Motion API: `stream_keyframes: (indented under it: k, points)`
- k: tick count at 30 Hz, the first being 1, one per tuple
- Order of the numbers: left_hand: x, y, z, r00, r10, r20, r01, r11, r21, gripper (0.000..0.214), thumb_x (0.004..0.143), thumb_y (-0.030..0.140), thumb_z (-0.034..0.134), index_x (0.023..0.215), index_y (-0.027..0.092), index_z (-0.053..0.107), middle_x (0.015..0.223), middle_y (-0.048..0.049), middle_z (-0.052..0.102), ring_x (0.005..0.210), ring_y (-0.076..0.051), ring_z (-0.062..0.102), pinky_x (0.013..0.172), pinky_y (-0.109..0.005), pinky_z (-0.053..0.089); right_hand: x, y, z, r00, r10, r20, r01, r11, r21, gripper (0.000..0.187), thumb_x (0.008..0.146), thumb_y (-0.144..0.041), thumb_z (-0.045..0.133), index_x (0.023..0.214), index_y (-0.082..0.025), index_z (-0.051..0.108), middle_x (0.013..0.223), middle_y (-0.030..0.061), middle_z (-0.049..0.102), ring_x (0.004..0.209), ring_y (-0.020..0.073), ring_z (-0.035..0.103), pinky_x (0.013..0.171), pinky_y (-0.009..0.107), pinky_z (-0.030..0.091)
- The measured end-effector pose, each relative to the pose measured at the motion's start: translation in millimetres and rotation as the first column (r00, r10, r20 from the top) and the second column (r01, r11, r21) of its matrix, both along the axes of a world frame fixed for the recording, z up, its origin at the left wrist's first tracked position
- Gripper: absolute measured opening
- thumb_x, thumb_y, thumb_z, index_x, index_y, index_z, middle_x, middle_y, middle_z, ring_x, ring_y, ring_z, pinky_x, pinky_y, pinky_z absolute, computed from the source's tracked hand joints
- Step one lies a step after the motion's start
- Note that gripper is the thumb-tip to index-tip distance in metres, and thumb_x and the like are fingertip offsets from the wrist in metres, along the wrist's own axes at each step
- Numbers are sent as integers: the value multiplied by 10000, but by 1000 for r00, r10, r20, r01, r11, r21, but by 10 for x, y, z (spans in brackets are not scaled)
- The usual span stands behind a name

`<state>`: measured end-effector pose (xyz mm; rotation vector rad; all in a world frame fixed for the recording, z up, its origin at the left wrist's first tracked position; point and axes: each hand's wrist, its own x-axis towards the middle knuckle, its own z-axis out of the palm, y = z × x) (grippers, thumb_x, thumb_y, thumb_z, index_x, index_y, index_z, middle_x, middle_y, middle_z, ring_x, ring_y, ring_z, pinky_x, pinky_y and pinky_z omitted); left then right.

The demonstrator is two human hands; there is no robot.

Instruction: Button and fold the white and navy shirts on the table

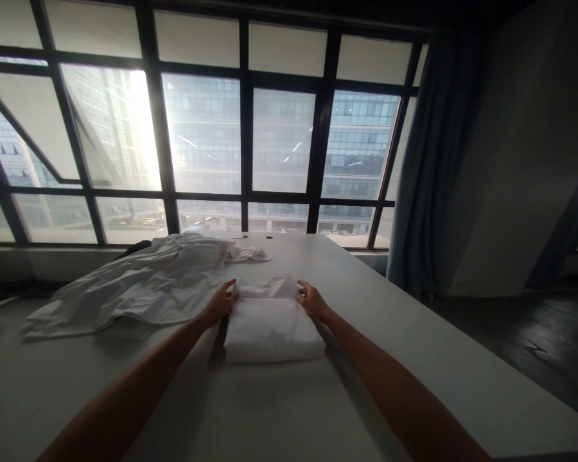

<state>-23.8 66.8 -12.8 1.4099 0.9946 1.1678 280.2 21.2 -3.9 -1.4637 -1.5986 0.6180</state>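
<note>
A white shirt [274,327], folded into a compact rectangle, lies on the white table [404,340] in front of me. Its far end has a raised, rumpled strip that looks like a collar. My left hand [220,301] grips the far left edge, with the thumb side toward the cloth. On the opposite side, my right hand [312,300] holds the far right edge with bent fingers. Some fingertips of both hands are hidden by the cloth or too dark to make out.
A loose heap of white cloth [139,289] spreads over the table's left side. Beyond the folded shirt lies a small crumpled white piece [248,254]. Two dark round spots mark the far tabletop. Windows [284,141] stand behind, with a blue curtain [424,179] at right.
</note>
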Motion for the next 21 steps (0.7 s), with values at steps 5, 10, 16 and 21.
stream_keyframes:
  k: [5,10,16,21]
  points:
    - [46,55,-84,987,79,-141,-68,994,83,795,666,159,719,1419,127,468,964,-82,711,792,-171,655,684,-238,497,-10,-18,-21,953,-18,304,21,1000,-8,635,721,-35,525,1348,-122,581,1365,134,590,1239,225,566,1089,305,384]
    - [90,31,-4,996,-48,70,44,997,62,811,627,95,631,1425,169,507,1310,-107,622,1014,-223,641,812,-267,516,13,-33,16,985,89,150,-89,996,-5,659,674,-29,500,1315,-129,618,1330,98,624,1182,243,602,1045,340,438]
    - [64,-20,12,975,10,-223,39,976,215,872,670,106,556,1518,186,367,1395,-93,569,1170,-251,594,952,-331,497,-6,-50,36,982,43,186,-39,999,-25,640,695,-54,504,1323,-128,603,1306,100,639,1168,227,602,1029,324,437]
    - [146,-256,151,553,433,-712,60,832,552,637,825,168,542,1456,140,460,1554,-153,356,1367,-327,423,1096,-452,384,-119,-179,44,815,-56,577,67,998,1,470,808,-167,528,1263,-176,649,1334,116,605,1191,235,578,1042,336,401]
